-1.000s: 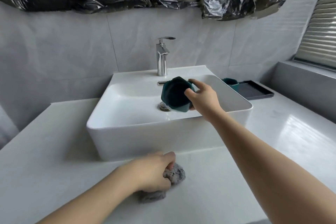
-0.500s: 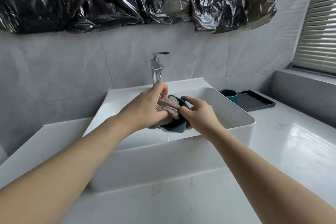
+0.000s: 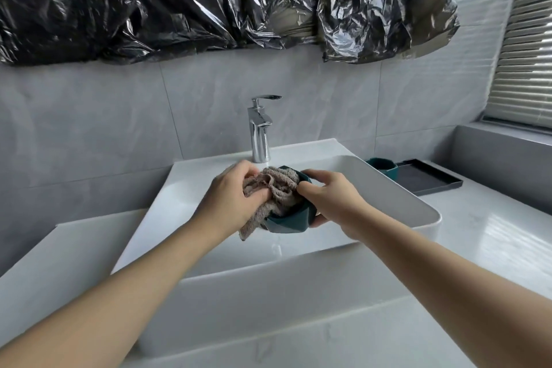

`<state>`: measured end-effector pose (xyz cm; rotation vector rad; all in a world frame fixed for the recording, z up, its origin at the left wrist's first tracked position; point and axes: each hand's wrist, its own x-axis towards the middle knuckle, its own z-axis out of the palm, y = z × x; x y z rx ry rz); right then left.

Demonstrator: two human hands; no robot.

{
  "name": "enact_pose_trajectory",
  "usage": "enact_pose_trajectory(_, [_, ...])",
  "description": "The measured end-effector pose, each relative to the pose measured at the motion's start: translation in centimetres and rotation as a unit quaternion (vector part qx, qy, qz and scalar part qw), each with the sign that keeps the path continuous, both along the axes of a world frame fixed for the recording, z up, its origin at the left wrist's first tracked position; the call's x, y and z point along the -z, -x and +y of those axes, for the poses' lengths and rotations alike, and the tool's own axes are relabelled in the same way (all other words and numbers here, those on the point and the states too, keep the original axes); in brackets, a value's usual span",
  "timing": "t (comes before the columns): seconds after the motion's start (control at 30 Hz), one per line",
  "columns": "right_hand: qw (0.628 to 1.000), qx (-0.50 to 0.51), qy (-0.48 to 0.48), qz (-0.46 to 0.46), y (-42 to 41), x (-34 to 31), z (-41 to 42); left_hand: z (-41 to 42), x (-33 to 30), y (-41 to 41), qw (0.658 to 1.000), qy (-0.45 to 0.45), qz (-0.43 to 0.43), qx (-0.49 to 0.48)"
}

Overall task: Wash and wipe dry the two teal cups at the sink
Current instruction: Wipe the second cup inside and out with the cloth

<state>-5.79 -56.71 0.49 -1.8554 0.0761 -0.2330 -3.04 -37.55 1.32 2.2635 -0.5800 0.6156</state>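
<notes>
Over the white sink basin (image 3: 418,203), my right hand (image 3: 328,197) grips a faceted teal cup (image 3: 291,219) by its rim and side. A grey-brown cloth (image 3: 276,188) is stuffed into the cup's mouth, and my left hand (image 3: 231,197) is closed on that cloth, with one end hanging down below the hand. The second teal cup (image 3: 383,167) stands at the near end of a black tray (image 3: 430,181), to the right of the basin.
A chrome faucet (image 3: 260,131) stands behind the basin with no water running. The white counter (image 3: 493,236) stretches on both sides. Black plastic sheeting (image 3: 209,0) hangs on the wall above, and window blinds (image 3: 525,54) are at the right.
My left hand picked the cloth up off the counter in front of the sink and brought it into the cup. The cup now faces more upward, and the cloth sits deeper inside.
</notes>
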Motion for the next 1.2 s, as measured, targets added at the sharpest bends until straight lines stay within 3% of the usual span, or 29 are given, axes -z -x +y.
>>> enact_pose_trajectory(0.1, [0.999,-0.023,0.045,0.006,-2.9,-1.8,0.4,0.1,-0.2,-3.1,0.999,0.023,-0.038,0.017])
enact_pose_trajectory(0.17, [0.996,-0.04,0.077,0.014,-5.0,-3.2,0.6,0.3,0.1,-4.9,0.998,-0.016,-0.046,0.038])
enact_pose_trajectory(0.23, [0.994,-0.067,0.089,0.018,-6.9,-4.2,0.8,0.6,0.2,-5.9,0.997,-0.029,0.016,0.067])
enact_pose_trajectory(0.33, [0.99,-0.108,0.091,0.024,-9.0,-4.3,0.9,0.6,0.4,-7.2,0.992,0.035,0.099,0.076])
enact_pose_trajectory(0.43, [0.986,-0.146,0.085,0.02,-10.2,-3.1,1.2,0.6,0.9,-7.8,0.989,0.089,0.114,0.029])
enact_pose_trajectory(0.63, [0.979,-0.186,0.08,0.028,-10.9,-0.9,1.3,0.7,2.1,-8.7,0.987,0.071,0.134,-0.046])
enact_pose_trajectory(0.73, [0.975,-0.206,0.08,0.038,-10.7,-0.5,1.6,0.4,2.0,-8.6,0.984,0.072,0.156,-0.039])
enact_pose_trajectory(0.87, [0.985,-0.14,0.098,0.02,-11.4,-0.1,1.7,0.0,2.2,-8.5,0.979,0.095,0.181,-0.022])
enact_pose_trajectory(0.93, [0.987,-0.11,0.116,0.003,-11.7,-0.1,1.5,0.0,1.8,-8.2,0.96,0.148,0.238,0.003])
enact_pose_trajectory(1.0, [0.986,-0.101,0.133,-0.007,-11.8,-0.1,1.0,0.2,1.5,-8.1,0.908,0.25,0.333,0.056])
enact_pose_trajectory(1.07, [0.985,-0.095,0.146,-0.012,-11.7,-0.2,0.6,0.4,1.6,-8.2,0.864,0.29,0.397,0.107])
enact_pose_trajectory(1.1, [0.983,-0.093,0.157,-0.014,-11.7,-0.2,0.5,0.3,1.7,-8.2,0.869,0.277,0.396,0.103])
enact_pose_trajectory(1.2, [0.977,-0.114,0.176,-0.034,-11.4,-0.2,0.8,-0.2,2.2,-8.1,0.926,0.202,0.318,0.014])
